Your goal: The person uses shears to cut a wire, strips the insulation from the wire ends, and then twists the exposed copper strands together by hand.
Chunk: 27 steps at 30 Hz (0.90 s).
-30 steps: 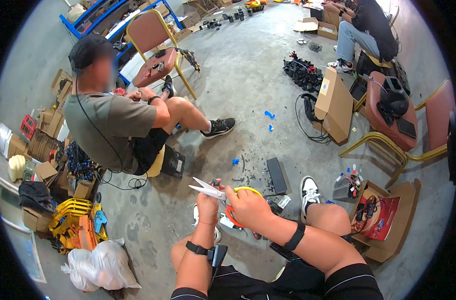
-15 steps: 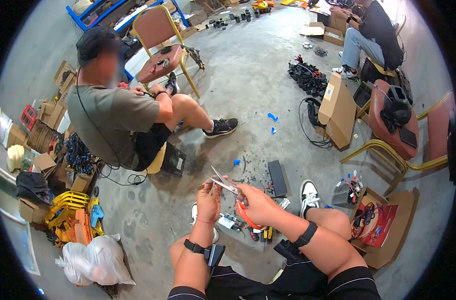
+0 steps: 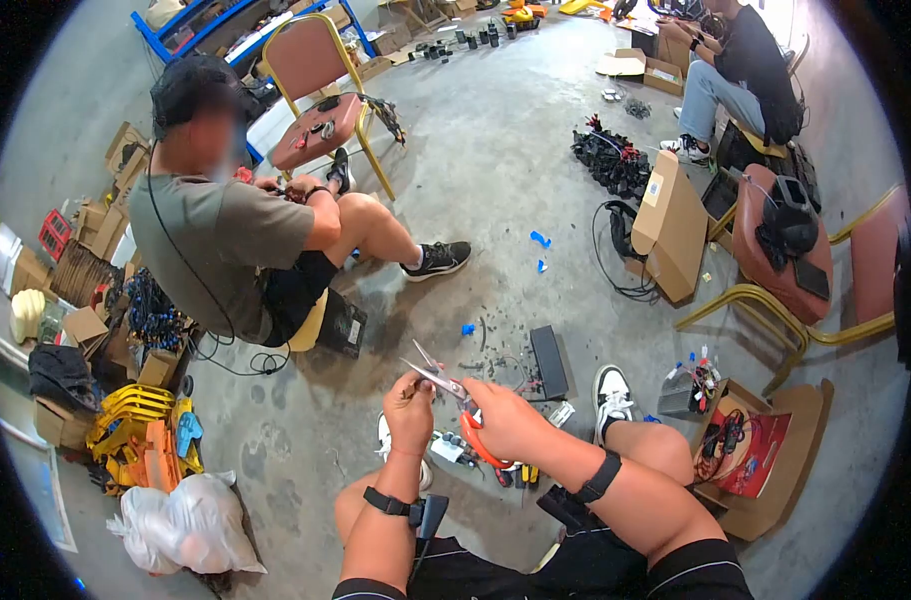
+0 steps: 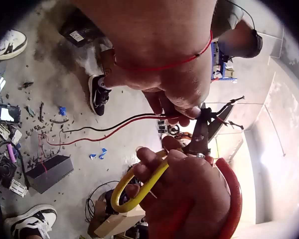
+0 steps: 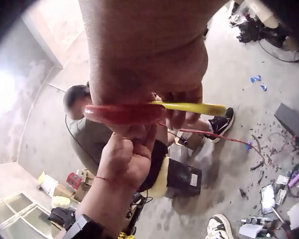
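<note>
Between its thumb and fingers my left hand [image 3: 409,412] pinches a pair of wires, a red wire [image 4: 94,140] and a black one, which trail down towards the floor. Just past those fingertips sits a small black piece [image 4: 206,113] on the wires, with short stripped-looking ends beyond it. My right hand [image 3: 507,420] grips scissors [image 3: 472,435] with one red and one yellow handle. Their blades stand spread, right at the black piece in the left wrist view. In the right wrist view the red handle [image 5: 124,114] covers much of the left fingertips.
A dark rectangular box [image 3: 549,362] lies on the floor among small black scraps. Tools [image 3: 515,474] lie between my feet. At the left a person [image 3: 235,220] sits on a stool; a carton [image 3: 825,440] stands at the right, a white bag [image 3: 190,525] at the lower left.
The scissors have turned and shifted with my right hand, closing in on the left fingertips. Their blades are spread throughout. My left hand has turned slightly, still pinching.
</note>
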{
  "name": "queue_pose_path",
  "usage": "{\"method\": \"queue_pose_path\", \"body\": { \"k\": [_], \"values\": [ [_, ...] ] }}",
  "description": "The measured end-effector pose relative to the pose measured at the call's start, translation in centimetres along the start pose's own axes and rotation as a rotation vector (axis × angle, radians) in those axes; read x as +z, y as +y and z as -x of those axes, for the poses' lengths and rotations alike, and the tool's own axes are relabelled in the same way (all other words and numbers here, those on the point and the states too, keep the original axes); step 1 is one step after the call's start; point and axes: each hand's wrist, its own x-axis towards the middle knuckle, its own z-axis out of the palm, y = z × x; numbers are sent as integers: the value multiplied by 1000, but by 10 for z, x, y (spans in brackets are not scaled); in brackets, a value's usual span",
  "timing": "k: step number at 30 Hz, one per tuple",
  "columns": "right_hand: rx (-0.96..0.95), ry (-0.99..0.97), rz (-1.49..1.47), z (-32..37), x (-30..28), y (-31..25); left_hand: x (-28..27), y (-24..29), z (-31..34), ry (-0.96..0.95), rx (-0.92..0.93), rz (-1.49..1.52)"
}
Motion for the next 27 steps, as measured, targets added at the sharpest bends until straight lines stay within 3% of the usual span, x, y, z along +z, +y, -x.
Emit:
{"method": "queue_pose_path", "body": {
  "k": [2, 4, 5, 7, 8, 10, 20, 27],
  "values": [
    [-26, 1, -2, 3, 4, -1, -3, -5, 5, 37, 14, -31],
    [13, -21, -12, 4, 8, -2, -4, -11, 3, 43, 192, -108],
    [13, -22, -11, 3, 8, -3, -6, -14, 4, 44, 192, -107],
    [-4, -31, -25, 4, 8, -7, 0, -3, 6, 123, 391, -433],
    [-2, -33, -23, 6, 8, -7, 1, -1, 6, 124, 389, -430],
    [-4, -21, 29, 6, 10, -9, -1, 8, 4, 144, 528, -708],
    [-63, 27, 87, 7, 15, -4, 2, 25, 9, 173, 581, -793],
    [-83, 55, 124, 7, 16, -4, -4, 16, 12, 187, 466, -556]
  ]
}}
